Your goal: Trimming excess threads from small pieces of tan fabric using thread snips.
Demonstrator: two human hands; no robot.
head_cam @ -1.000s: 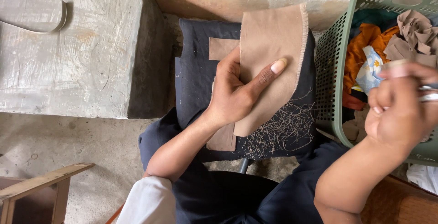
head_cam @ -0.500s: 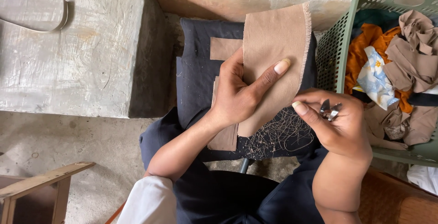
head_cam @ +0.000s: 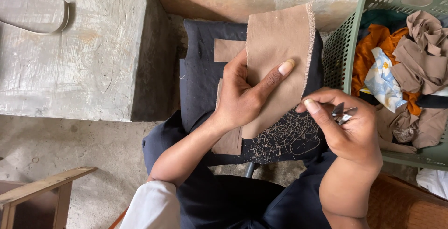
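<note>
Tan fabric piece point(head_cam: 280, 47) with frayed right edge lying on dark cushion point(head_cam: 200, 70) across lap. Left hand point(head_cam: 242, 98) pinning it flat, thumb under edge, index finger stretching over cloth. Right hand point(head_cam: 350, 131) hovering just beside frayed edge, fingers closing around small metal thread snips point(head_cam: 343, 112), blades pointing right. Pile of loose cut threads point(head_cam: 284, 135) sitting on cushion below fabric. Green plastic basket point(head_cam: 345, 47) sitting at right, holding brown, orange and printed cloth scraps point(head_cam: 410, 56). Concrete block point(head_cam: 74, 56) sitting at left.
</note>
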